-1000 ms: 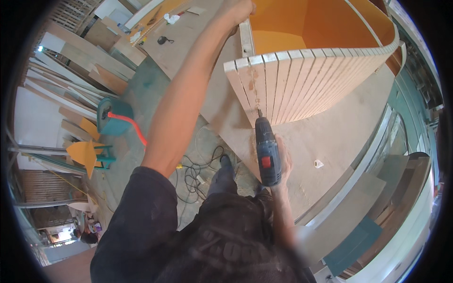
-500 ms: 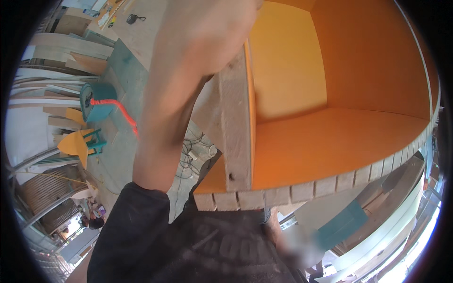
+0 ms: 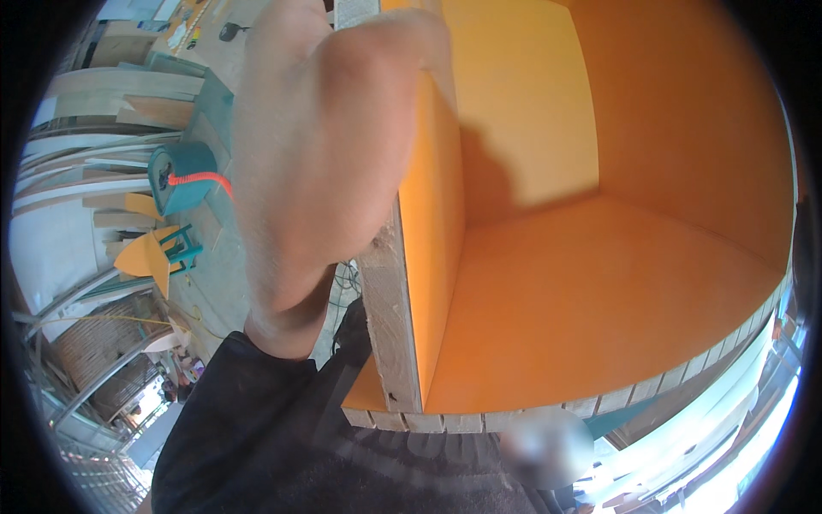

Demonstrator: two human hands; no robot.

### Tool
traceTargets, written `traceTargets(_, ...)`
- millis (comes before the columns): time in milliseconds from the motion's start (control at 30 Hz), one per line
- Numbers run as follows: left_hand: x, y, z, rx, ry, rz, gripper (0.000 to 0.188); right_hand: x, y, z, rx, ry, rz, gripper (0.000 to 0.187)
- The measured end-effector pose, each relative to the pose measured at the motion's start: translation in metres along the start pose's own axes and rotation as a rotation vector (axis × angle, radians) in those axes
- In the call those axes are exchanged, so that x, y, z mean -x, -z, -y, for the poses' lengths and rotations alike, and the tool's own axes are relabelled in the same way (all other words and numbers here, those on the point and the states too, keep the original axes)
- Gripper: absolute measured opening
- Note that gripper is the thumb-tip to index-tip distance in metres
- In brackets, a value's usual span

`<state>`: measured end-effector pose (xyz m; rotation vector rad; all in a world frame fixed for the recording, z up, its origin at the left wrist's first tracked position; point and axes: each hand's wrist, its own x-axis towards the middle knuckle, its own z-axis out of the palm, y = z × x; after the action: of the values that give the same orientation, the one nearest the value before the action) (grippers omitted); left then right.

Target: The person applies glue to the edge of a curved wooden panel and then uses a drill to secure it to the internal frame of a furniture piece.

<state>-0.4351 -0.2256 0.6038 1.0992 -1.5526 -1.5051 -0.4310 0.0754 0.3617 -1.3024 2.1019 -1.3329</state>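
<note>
My left hand (image 3: 385, 60) reaches up from the dark sleeve and straddles the raw front edge of an upright orange panel (image 3: 435, 248). Its fingers bend over the panel's inner face, while the thumb side lies on the outer side; the fingertips are hard to make out. The panel belongs to an orange wooden cabinet (image 3: 591, 300) with a yellow back board (image 3: 527, 94) and a curved, slotted front edge. This cabinet fills the right half of the view, close against my shirt. No part of my right hand shows.
On the left floor stand a teal drum (image 3: 190, 176) with a red coiled hose (image 3: 204, 178) and a small green stool (image 3: 181, 248) beside yellow board pieces (image 3: 145, 257). Stacked sheets (image 3: 120, 90) line the left side. A black tape measure (image 3: 229, 32) lies farther off.
My left hand has come down and across the upright panel's edge, its fingers now on the inner face. In view, the cabinet's near corner sits lower and the panel leans farther left.
</note>
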Motion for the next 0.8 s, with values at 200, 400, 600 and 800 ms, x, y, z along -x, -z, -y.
traceTargets(200,-0.004,0.0,0.001,-0.008,-0.025,-0.002,0.034,0.002,-0.001,0.0,0.007,0.017,-0.009,0.04)
traceTargets(400,-0.007,-0.004,-0.006,-0.05,-0.035,0.064,0.033,0.013,-0.005,-0.003,0.035,-0.015,-0.015,0.038)
traceTargets(600,-0.057,0.032,0.047,-1.123,-0.705,-0.04,0.024,0.004,-0.007,0.002,0.0,0.01,-0.057,0.032)
traceTargets(800,-0.049,0.046,-0.005,-0.341,-0.076,0.356,0.03,0.009,-0.011,-0.002,0.014,0.01,-0.07,0.033)
